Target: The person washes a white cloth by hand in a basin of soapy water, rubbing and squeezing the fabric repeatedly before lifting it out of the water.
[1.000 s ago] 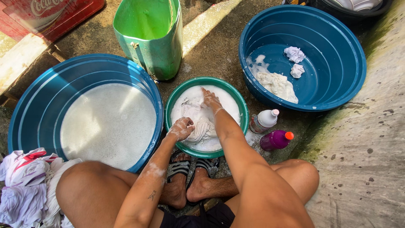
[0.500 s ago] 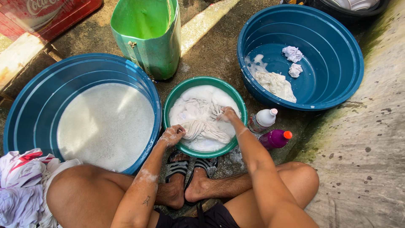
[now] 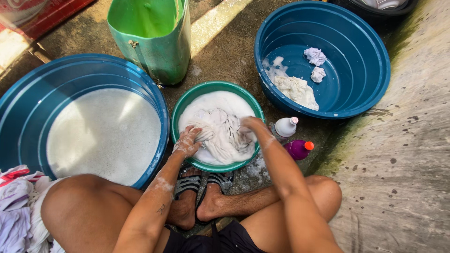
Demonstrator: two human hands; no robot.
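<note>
A small green basin [image 3: 183,105] full of suds sits on the ground between my knees. A wet white cloth [image 3: 219,133] lies bunched in it. My left hand [image 3: 188,140], covered in foam, grips the cloth at the basin's left rim. My right hand [image 3: 251,125] grips the same cloth at the right side. Both forearms reach down from the bottom of the view.
A large blue tub [image 3: 28,103] of foamy water stands at left. Another blue tub [image 3: 370,51] at upper right holds wrung white cloths [image 3: 295,89]. A green bucket [image 3: 154,42] stands behind. A white bottle [image 3: 283,127] and a purple bottle [image 3: 299,149] stand at right. Laundry pile [image 3: 16,206] lies at lower left.
My right hand has drawn back from the far side of the basin to its right side and taken hold of the cloth. The left hand stays on the cloth.
</note>
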